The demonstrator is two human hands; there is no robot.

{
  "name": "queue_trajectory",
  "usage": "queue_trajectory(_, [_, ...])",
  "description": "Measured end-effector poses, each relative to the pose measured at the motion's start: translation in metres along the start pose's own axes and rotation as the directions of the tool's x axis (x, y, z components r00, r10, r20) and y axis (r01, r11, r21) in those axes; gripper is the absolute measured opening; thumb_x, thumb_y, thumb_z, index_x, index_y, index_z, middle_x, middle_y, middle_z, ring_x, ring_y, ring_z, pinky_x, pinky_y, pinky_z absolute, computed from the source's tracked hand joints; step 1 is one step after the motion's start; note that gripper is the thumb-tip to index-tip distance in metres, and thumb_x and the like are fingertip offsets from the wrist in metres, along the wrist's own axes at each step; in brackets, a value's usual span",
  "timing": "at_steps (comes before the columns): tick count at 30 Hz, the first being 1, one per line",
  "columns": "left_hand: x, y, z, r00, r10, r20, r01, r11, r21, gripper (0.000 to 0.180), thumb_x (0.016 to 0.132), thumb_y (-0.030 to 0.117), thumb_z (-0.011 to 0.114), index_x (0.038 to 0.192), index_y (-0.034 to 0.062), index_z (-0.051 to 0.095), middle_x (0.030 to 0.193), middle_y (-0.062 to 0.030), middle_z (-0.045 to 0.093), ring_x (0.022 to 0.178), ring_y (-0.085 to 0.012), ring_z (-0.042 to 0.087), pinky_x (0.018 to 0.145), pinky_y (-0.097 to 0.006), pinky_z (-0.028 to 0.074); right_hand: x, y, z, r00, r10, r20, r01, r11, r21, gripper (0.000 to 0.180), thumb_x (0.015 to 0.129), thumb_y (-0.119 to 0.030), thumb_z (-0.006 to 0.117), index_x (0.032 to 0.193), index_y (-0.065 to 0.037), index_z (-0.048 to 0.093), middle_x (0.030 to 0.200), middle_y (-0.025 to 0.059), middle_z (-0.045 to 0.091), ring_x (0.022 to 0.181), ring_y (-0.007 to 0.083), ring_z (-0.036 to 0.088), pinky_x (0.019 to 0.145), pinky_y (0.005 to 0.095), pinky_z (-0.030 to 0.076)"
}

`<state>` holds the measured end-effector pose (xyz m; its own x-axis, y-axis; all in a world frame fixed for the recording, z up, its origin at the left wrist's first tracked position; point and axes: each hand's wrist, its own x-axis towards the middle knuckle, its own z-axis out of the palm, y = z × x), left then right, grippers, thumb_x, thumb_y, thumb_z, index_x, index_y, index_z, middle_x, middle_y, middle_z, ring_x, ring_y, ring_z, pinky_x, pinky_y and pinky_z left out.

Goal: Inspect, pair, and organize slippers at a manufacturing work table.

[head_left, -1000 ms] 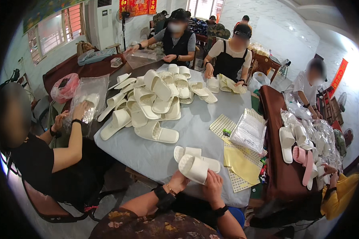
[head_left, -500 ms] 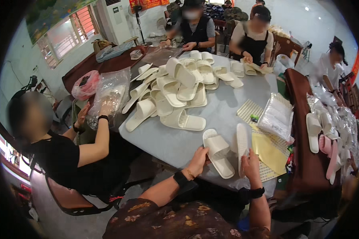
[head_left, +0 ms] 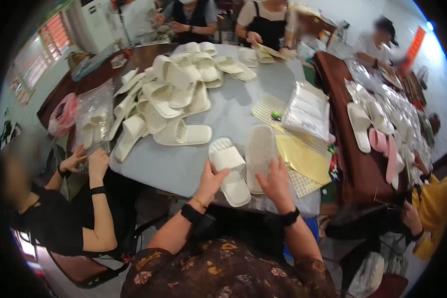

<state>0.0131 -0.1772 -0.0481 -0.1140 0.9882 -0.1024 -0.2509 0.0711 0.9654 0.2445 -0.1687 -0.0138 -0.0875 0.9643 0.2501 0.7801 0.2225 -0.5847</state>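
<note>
The left hand (head_left: 211,180) gripped a cream slide slipper (head_left: 235,190); the right hand (head_left: 277,185), loosely spread, touched a sole-up slipper (head_left: 260,149).

Slipper pair (head_left: 228,159) tbl (head_left: 233,111) front, pile (head_left: 159,99) back L, sheets (head_left: 303,158) R.

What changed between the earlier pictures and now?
The slippers, overlapping a second ago, have parted sideways: the left slipper lies strap up at the left hand; the right slipper went from on edge to sole up. The right hand has loosened at its edge; contact is unclear. The slipper pile looks unchanged.
</note>
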Motion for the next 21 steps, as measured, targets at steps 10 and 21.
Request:
queue_trajectory(10, [0.001,-0.005,-0.007,0.997,0.018,-0.075,-0.005,0.987,0.162,0.060,0.091,0.009,0.070,0.142,0.0010,0.040,0.122,-0.0101,0.060,0.107,-0.0172,0.059,0.089,-0.032,0.051,0.004,-0.024,0.021,0.998,0.050,0.024,-0.042,0.970,-0.238,0.085,0.075,-0.024,0.078,0.141,0.010,0.039,0.146,0.0392,0.036,0.132,0.0539,0.038,0.112,0.0534,0.035])
queue_trajectory(21, [0.006,-0.016,-0.014,0.992,0.128,-0.021,-0.123,0.980,0.159,0.063,0.083,0.008,0.072,0.139,-0.0047,0.045,0.127,-0.0168,0.058,0.116,-0.0213,0.057,0.099,-0.036,0.047,0.011,0.013,-0.005,0.977,0.202,-0.071,-0.179,0.952,0.248,0.065,0.077,-0.003,0.053,0.141,0.004,0.044,0.119,0.0351,0.059,0.110,0.0478,0.059,0.095,0.0497,0.047])
